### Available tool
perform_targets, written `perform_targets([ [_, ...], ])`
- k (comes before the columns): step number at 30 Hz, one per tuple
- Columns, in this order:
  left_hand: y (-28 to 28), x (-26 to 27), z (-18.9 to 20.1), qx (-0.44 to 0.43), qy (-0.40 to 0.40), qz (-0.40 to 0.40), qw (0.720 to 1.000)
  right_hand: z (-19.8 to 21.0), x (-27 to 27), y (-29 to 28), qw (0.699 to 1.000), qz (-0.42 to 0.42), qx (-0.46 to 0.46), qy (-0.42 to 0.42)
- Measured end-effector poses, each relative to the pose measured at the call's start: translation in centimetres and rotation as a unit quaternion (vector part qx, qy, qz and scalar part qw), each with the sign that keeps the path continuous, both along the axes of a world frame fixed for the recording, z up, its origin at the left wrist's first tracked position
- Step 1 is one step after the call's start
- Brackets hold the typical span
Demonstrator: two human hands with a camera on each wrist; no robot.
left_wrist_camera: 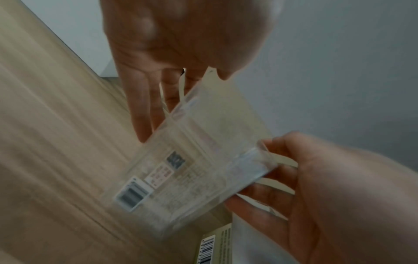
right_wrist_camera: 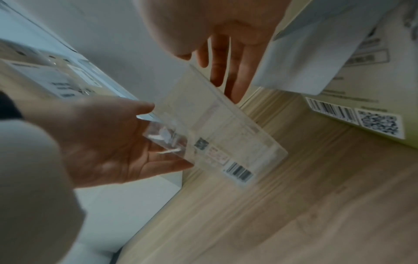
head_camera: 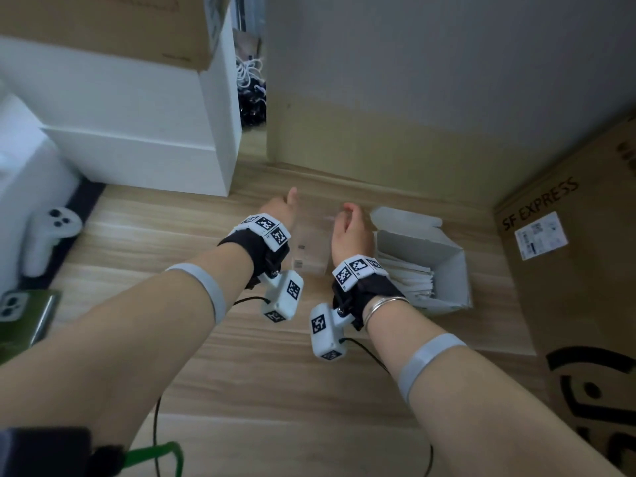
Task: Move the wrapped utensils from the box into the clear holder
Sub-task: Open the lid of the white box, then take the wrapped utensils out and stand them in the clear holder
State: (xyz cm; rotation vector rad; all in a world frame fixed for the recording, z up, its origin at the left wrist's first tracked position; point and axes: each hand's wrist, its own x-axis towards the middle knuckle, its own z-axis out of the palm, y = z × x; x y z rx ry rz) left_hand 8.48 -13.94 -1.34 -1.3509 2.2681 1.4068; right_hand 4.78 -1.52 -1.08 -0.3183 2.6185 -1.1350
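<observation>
The clear holder (head_camera: 311,246) is a flat transparent case with a barcode label, held just above the wooden floor between both hands. My left hand (head_camera: 280,210) holds its left side, thumb on top and fingers underneath (right_wrist_camera: 101,134). On the right edge, my right hand (head_camera: 351,228) grips with the fingers wrapped round it (left_wrist_camera: 316,178). In the wrist views the holder (left_wrist_camera: 192,169) (right_wrist_camera: 221,128) looks empty. The open white box (head_camera: 444,256) stands just right of my right hand, with several white wrapped utensils (head_camera: 409,277) stacked inside.
A large SF Express cardboard box (head_camera: 568,270) stands at the right. To the back left is a white cabinet (head_camera: 137,132), with the wall straight ahead. A white controller (head_camera: 48,235) and a phone on a green item (head_camera: 20,311) lie at the left.
</observation>
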Motion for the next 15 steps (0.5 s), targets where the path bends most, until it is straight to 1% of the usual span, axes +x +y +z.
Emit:
perform_targets([
  [3,0.6,0.1,0.3,-0.012,0.005,-0.014,1.000,0.0,-0.1,0.4,1.000,0.000,0.015,0.002],
  [6,1.4,0.2,0.2,-0.029,0.019,-0.033,0.999,-0.6,-0.2,1.0,0.999,0.018,0.044,0.004],
  [10,2.2,0.3,0.0,-0.055,0.005,-0.033,0.998,-1.2,-0.3,1.9,0.998,0.026,0.063,-0.007],
  [12,2.8,0.1,0.6,-0.087,0.014,-0.028,0.996,-1.1,-0.5,2.4,0.998,0.018,0.062,0.000],
  [15,4.1,-0.7,2.2,-0.163,0.044,-0.038,0.985,-0.5,-1.4,3.6,0.998,0.000,0.062,0.027],
])
